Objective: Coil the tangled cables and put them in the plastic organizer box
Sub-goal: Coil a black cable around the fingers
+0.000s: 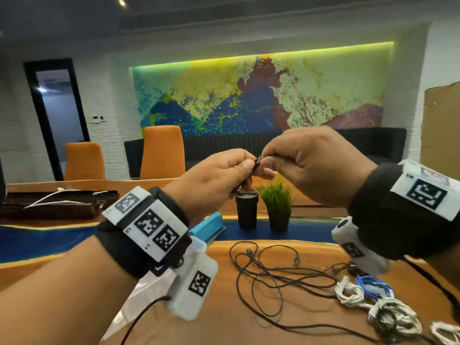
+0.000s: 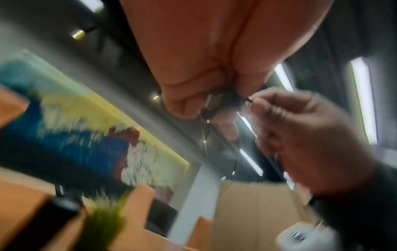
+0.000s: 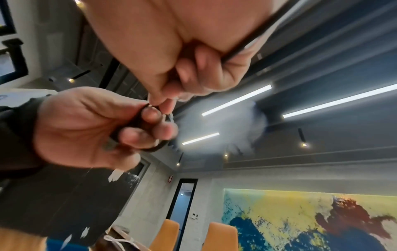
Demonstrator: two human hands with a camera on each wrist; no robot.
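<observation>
Both hands are raised above the table and meet at a small black cable coil (image 1: 256, 162). My left hand (image 1: 245, 168) grips the coil, whose loops (image 3: 158, 146) wrap around its fingers. My right hand (image 1: 267, 168) pinches the cable's end at the top of the coil (image 3: 150, 105). The left wrist view is blurred; a thin black strand (image 2: 205, 130) hangs below the left hand (image 2: 193, 105). On the table lie a loose black cable tangle (image 1: 268, 272), white bundled cables (image 1: 348, 292) and a blue cable (image 1: 373, 287). A clear plastic box (image 1: 199, 245) is mostly hidden behind my left wrist.
A black cup (image 1: 246, 210) and a small potted plant (image 1: 277, 207) stand at the table's middle, with a blue case (image 1: 206, 225) to their left. Dark pouches with white cables (image 1: 57, 202) lie far left. Orange chairs (image 1: 161, 150) stand behind the table.
</observation>
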